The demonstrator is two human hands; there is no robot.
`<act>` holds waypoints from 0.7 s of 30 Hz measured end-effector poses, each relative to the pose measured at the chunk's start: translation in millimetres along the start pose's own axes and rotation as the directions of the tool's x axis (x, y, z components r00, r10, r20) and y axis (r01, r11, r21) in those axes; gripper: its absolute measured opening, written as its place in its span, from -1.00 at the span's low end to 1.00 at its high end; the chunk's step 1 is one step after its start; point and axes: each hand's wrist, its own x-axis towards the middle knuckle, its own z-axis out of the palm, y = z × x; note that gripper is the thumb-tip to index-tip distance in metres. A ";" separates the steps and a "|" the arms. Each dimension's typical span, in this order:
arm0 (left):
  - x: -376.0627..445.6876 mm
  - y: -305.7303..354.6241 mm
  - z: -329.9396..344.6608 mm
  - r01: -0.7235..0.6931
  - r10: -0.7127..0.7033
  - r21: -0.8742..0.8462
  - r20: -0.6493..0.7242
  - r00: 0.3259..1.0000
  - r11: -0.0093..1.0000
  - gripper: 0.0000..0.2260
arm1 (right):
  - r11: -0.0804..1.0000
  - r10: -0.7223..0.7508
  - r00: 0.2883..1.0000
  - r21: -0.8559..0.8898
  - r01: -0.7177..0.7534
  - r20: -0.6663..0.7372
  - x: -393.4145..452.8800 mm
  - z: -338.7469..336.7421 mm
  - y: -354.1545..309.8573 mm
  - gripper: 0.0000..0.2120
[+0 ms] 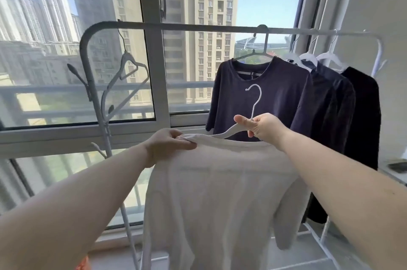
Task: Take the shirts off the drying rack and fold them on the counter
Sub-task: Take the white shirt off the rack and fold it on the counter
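A white shirt [215,199] hangs in front of me, off the rack, on a white hanger [253,102]. My left hand [169,144] pinches the shirt's left shoulder at the collar. My right hand [264,126] grips the hanger just below its hook. On the rack's top rail [198,26] a navy shirt [264,93] hangs on a grey hanger, with two more dark shirts [352,115] to its right on white hangers.
An empty white hanger [130,67] hangs on the rack's left end, beside the rack's post with side hooks [97,102]. A large window [152,71] lies right behind the rack. A white ledge with a dark object [397,167] is at the right.
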 end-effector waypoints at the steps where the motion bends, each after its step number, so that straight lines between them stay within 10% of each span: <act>1: -5.4 -0.2 -6.1 -0.012 0.011 -0.056 -0.032 0.999 0.998 -0.81 | 1.000 0.009 1.000 0.004 -0.009 0.007 0.3 4.0 -1.5 -0.34; 8: -25.3 -18.2 -46.4 -0.060 0.045 -0.280 -0.059 0.997 0.958 -0.75 | 0.999 0.045 0.999 -0.022 -0.045 -0.011 1.1 30.2 -12.7 -0.34; 21: -25.6 -69.7 -95.1 0.031 0.007 0.132 -0.274 0.962 0.991 -0.75 | 0.972 0.159 0.985 0.186 -0.146 -0.059 -8.7 53.8 -35.4 -0.44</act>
